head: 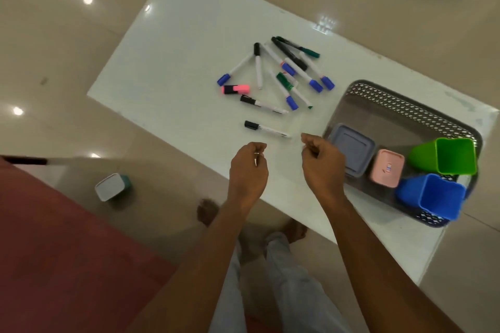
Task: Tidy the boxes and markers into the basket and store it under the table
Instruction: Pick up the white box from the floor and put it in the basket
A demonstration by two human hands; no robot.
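The scattered white-barrelled markers [278, 76] with blue, black and green caps lie mid-table, none in the basket yet. A stubby pink highlighter [236, 89] sits at their nine o'clock edge. Closest to us is one black-capped white marker [266, 130], at twelve o'clock from our hands, just past the fingertips.

Our left hand [247, 170] and right hand [322, 165] hover over the near edge, both loosely curled and holding nothing.

At three o'clock the grey perforated plastic basket [405, 100] holds a grey square lidded box [351, 147], a small pink box [387, 167], a green tumbler-shaped box [446, 155] and a blue one [433, 197].

Best play, we reckon: rake the markers parallel with both hands, lift them as one bundle, and lay them along the basket's bare far side. Round barrels roll on this glossy white table [176, 48].

A white-and-teal box [112, 186] sits on the floor at nine o'clock.
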